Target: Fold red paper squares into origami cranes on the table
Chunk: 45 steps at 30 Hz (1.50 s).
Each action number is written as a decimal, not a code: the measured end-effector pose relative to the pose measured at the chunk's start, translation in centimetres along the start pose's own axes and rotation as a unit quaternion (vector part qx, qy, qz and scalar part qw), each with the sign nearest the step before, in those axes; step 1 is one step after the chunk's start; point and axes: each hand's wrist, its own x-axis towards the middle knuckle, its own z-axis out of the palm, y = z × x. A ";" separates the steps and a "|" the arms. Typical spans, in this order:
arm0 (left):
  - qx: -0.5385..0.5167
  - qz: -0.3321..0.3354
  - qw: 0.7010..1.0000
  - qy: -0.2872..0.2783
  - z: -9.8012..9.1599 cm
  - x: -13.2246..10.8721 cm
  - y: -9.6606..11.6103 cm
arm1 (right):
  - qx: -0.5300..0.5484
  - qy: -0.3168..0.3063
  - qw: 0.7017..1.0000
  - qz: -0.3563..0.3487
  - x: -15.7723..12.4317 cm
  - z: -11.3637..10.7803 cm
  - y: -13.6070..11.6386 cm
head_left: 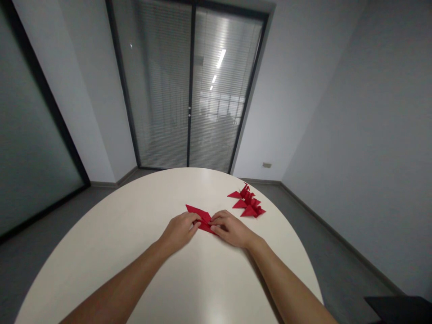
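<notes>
A partly folded piece of red origami paper (201, 213) lies at the middle of the table, with one pointed end reaching to the upper left. My left hand (182, 228) grips its left side between thumb and fingers. On the right side, my right hand (231, 228) pinches the same paper, its fingers bent over the folds. Parts of the paper are hidden under the fingertips. Beyond my right hand sit several finished red origami cranes (248, 202), grouped in a row with their pointed tips outward.
The round white table (202, 279) fills the lower view, its curved edge dropping to a grey floor. Past it stands a glass partition with blinds (216, 112). A dark object (398, 308), perhaps a chair part, shows at the lower right.
</notes>
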 end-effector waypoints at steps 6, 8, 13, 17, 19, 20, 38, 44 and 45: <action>0.006 -0.037 0.999 0.018 1.1 0.1 0.0 | 0.001 -0.006 1.000 0.022 0.2 0.2 0.0; 0.009 -0.031 0.999 0.024 1.3 0.2 -0.1 | 0.002 -0.005 1.000 0.023 0.2 0.3 0.0; 0.071 -0.008 0.997 0.013 1.0 0.3 0.6 | 0.000 -0.004 1.000 0.022 0.2 0.5 -0.1; 0.171 -0.005 0.984 -0.038 0.6 0.1 2.5 | -0.011 -0.007 1.000 0.005 0.2 0.6 0.1; 0.207 -0.006 0.977 -0.057 0.7 -0.2 3.7 | -0.017 -0.006 1.000 -0.003 0.1 0.6 0.2; 0.214 -0.008 0.975 -0.061 0.9 -0.3 4.2 | -0.020 -0.006 1.000 -0.006 0.1 0.6 0.2; 0.074 -0.054 0.995 0.025 1.6 0.0 1.7 | 0.025 -0.011 0.999 0.024 0.3 1.0 -0.1; 0.041 -0.003 0.999 -0.002 1.1 0.1 1.0 | 0.009 0.009 0.997 0.074 0.5 0.9 -1.0; 0.041 0.003 0.999 -0.006 1.0 0.0 0.9 | 0.006 0.013 0.997 0.076 0.5 0.9 -1.0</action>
